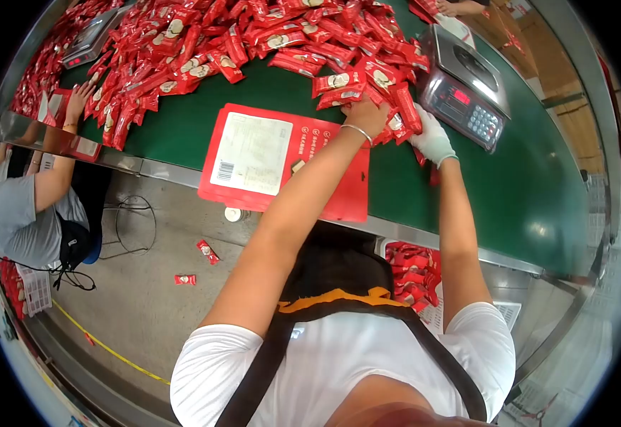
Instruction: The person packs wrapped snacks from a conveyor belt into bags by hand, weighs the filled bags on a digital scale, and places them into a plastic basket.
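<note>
A bunch of red sealed packets [379,77] is gathered between my two hands at the near edge of a large heap. My left hand [367,117], bare and with a bracelet at the wrist, is closed against the bunch from the near left; the packets cover most of its fingers. In a white glove, my right hand [434,140] grips the bunch from the right, beside an upright packet [405,107]. Under my left forearm lies a flat red bag [350,186] with a white label [251,153].
A digital scale [465,89] stands right of my hands on the green table [517,206]. The packet heap [204,43] spreads across the back. Another person [36,192] works at the left, near a second scale [91,39]. Below the table is a container of packets [411,274].
</note>
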